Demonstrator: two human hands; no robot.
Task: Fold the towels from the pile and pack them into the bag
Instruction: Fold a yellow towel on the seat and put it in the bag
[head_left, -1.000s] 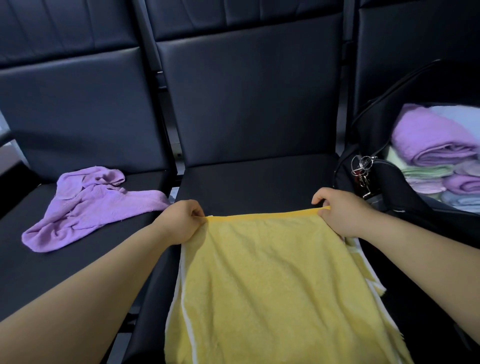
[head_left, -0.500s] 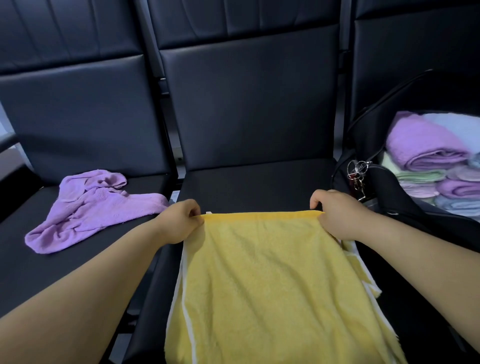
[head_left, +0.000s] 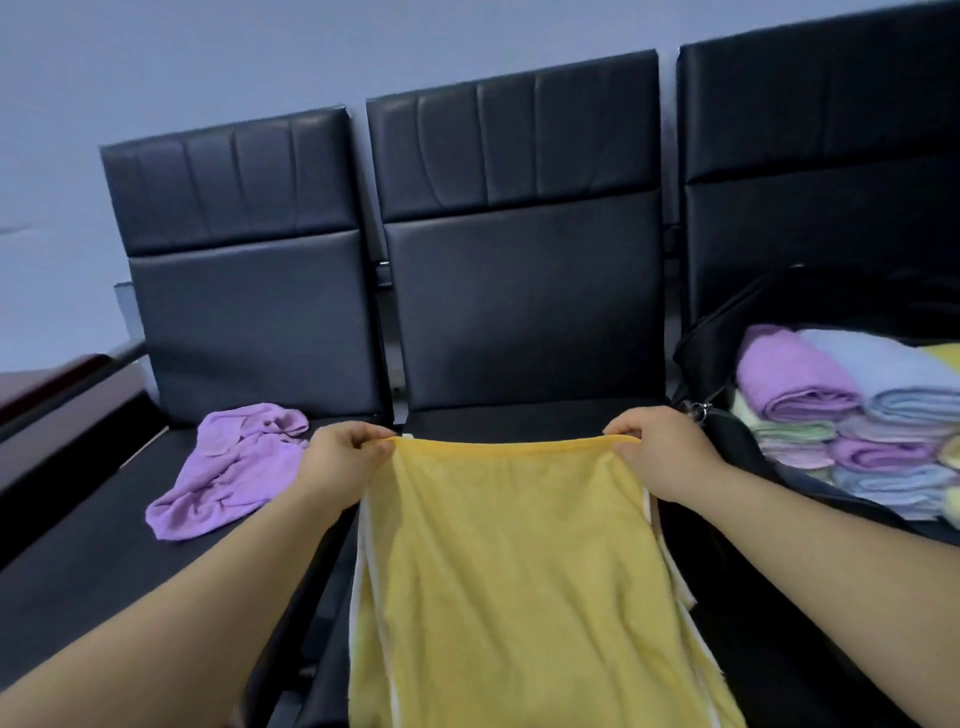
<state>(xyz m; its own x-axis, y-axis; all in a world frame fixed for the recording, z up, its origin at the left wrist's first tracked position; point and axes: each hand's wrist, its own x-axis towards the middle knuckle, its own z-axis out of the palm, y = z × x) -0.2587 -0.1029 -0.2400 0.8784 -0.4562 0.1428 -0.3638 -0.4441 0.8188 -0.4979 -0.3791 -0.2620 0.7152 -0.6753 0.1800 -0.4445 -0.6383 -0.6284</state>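
Note:
A yellow towel (head_left: 519, 571) with white edging hangs toward me over the middle black seat, its far hem stretched between my hands. My left hand (head_left: 340, 462) pinches the hem's left corner and my right hand (head_left: 660, 449) pinches the right corner. A crumpled purple towel (head_left: 228, 475) lies on the left seat. On the right seat an open black bag (head_left: 727, 431) holds several folded towels (head_left: 852, 415) in purple, pale blue, green and yellow, stacked in layers.
Three black padded chairs stand side by side against a pale wall, the middle backrest (head_left: 524, 291) right ahead. A metal key ring (head_left: 698, 410) hangs at the bag's near rim. A dark armrest (head_left: 67, 379) runs along the far left.
Both hands have lifted the yellow towel's far hem up off the seat, and the view has tilted upward, showing the chair tops and wall. The purple towel and bag stay put.

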